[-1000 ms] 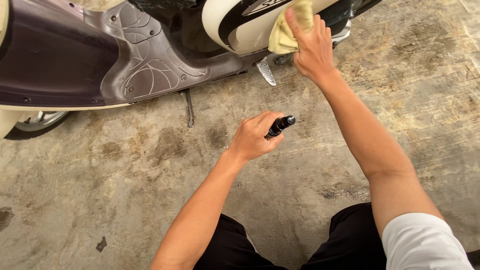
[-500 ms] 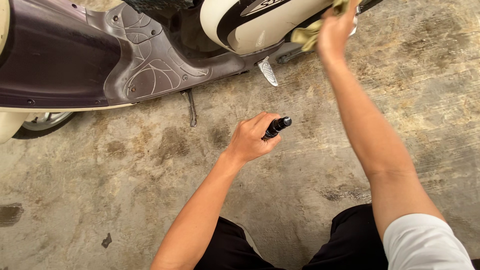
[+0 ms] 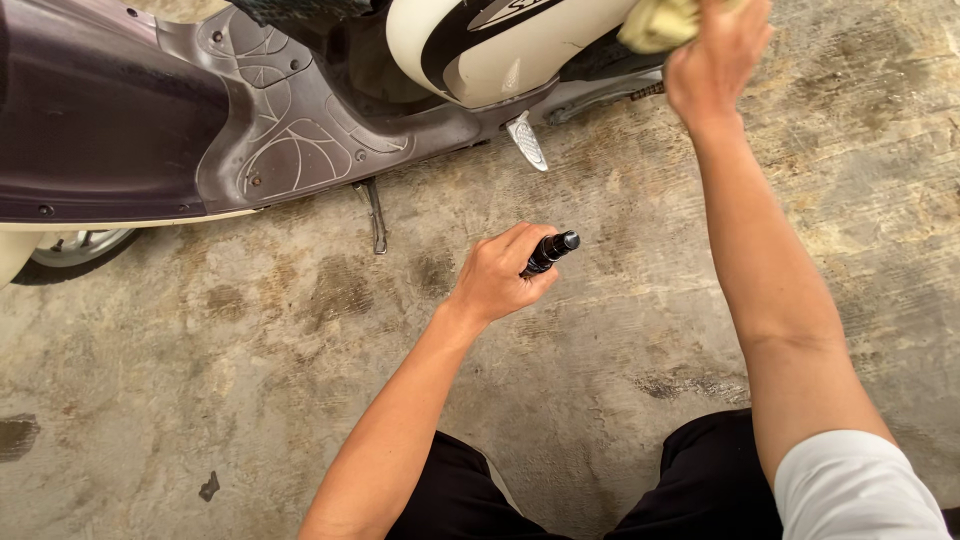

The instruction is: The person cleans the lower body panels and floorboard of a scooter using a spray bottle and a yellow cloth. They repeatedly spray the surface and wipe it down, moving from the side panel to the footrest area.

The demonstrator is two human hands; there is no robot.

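- Yellow cloth (image 3: 658, 22) is pressed by right hand (image 3: 715, 55) against scooter's cream side panel (image 3: 500, 60).
- Small black spray bottle (image 3: 548, 252) is gripped in left hand (image 3: 497, 278), below panel, nozzle aimed up-right toward it.

Bare concrete floor (image 3: 250, 400) open; scooter (image 3: 200, 120) and kickstand (image 3: 375, 215) block ahead.

Left hand (image 3: 497, 277) curled into a closed fist at mid-frame, forearm stretched up from the lower centre. Right hand (image 3: 715, 55) reached to the upper right edge, fingers closed, arm fully extended.
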